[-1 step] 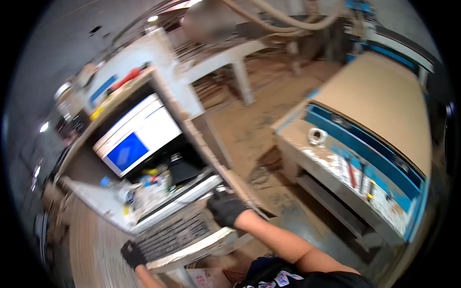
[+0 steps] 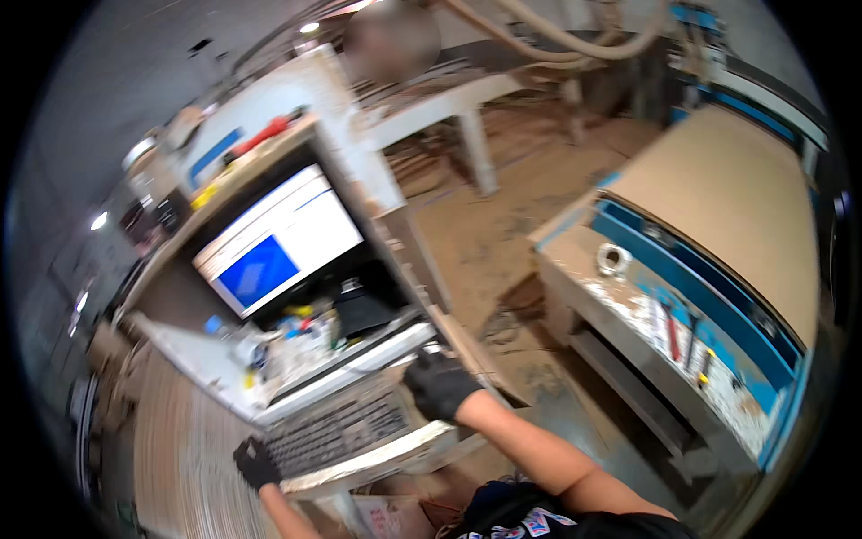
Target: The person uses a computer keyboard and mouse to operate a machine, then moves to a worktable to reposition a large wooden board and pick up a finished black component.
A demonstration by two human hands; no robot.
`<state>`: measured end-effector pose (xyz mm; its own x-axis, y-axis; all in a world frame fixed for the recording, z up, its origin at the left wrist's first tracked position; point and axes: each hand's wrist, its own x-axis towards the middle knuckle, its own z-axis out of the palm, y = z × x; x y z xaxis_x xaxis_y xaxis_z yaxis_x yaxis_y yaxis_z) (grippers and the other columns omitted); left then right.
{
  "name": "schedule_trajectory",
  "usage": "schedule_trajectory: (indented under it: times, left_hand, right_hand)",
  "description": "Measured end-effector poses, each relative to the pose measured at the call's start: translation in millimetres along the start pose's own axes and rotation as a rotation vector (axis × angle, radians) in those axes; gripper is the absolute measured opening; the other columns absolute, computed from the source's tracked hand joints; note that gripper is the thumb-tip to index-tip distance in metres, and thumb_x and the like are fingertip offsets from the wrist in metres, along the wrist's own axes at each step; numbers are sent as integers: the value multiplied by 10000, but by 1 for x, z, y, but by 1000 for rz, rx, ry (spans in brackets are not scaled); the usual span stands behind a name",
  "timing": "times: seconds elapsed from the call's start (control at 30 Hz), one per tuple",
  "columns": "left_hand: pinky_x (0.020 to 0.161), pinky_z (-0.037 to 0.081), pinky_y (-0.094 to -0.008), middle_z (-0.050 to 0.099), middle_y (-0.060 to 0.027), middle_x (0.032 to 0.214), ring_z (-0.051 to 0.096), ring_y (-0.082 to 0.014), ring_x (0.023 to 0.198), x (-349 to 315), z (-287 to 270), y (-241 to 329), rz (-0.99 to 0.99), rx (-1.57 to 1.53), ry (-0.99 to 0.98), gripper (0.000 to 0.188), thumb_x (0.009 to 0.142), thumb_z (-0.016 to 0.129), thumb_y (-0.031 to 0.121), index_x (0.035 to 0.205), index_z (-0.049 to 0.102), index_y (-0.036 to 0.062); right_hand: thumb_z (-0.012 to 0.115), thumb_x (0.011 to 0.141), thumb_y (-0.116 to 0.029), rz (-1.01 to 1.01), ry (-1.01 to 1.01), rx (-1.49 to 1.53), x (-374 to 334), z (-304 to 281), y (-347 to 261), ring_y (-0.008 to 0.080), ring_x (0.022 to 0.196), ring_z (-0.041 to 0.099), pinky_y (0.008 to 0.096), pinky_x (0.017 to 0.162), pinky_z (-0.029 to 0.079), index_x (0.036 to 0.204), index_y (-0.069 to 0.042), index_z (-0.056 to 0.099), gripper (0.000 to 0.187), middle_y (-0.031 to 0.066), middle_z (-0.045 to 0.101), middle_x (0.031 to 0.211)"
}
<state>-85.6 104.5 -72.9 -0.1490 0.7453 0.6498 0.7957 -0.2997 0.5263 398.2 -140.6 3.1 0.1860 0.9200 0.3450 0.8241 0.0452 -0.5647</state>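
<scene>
A dark keyboard [image 2: 337, 433] lies on a worn, pale-edged keyboard tray [image 2: 377, 464] below a monitor. My left hand [image 2: 257, 463], in a black glove, is at the tray's left end beside the keyboard, its fingers bent around the edge. At the keyboard's right end is my right hand [image 2: 440, 384], also gloved in black. Its fingers are curled down, and whatever lies under the palm is hidden. The lit monitor [image 2: 283, 242] stands inside a wooden cabinet [image 2: 325, 148] and shows a white window with a blue panel.
Small bottles and clutter [image 2: 301, 346] fill the shelf under the monitor. On the right, a machine bed [image 2: 718, 189] carries a large brown board. A tape roll [image 2: 613, 260] and several hand tools [image 2: 673, 332] lie on its front ledge. Stacked sheets [image 2: 184, 458] stand at the left.
The whole scene has shifted slightly right and down in the picture. Both hands keep their places at the two ends of the keyboard.
</scene>
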Motion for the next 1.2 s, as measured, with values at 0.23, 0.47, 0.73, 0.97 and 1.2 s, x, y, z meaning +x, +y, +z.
schedule_trajectory:
  times: [0.23,0.47,0.73,0.97,1.2]
  left_hand:
    - [1109,352,-505,514,-268,1383,426,-413,1340,-11,-49,120,-282,376,-224,571,969,516,537,1261,621,57]
    - [1137,310,-506,487,-264,1417,394,-416,1372,-15,-51,118,-270,360,-229,600,975,477,571,1291,596,76]
    - [1138,310,-511,496,-249,1418,395,-401,1376,-14,-50,123,-289,369,-230,601,984,473,565,1297,598,68]
    - [1145,307,-504,503,-242,1423,388,-395,1384,-13,-49,122,-263,357,-235,606,988,470,554,1297,597,49]
    - [1151,303,-492,493,-249,1432,378,-392,1394,-12,-46,89,-214,378,-247,619,989,462,561,1309,594,48]
  right_hand:
    - [656,824,-256,42,-28,26,-4,-7,-5,423,1190,551,518,1036,423,1152,-136,648,350,216,535,1333]
    - [637,849,-236,31,-43,-2,-2,-5,-4,436,1175,544,520,1033,420,1164,-133,635,331,209,550,1275]
    - [635,853,-222,-32,10,-14,-2,-6,-1,441,1141,557,522,1007,432,1155,-126,630,317,211,555,1247]
    - [633,856,-221,-10,-1,-14,-3,-8,-2,447,1146,554,528,1002,436,1163,-116,630,324,225,550,1264]
    - [643,843,-227,-45,16,7,-2,-8,-4,448,1138,552,525,1000,436,1152,-113,637,329,227,554,1251]
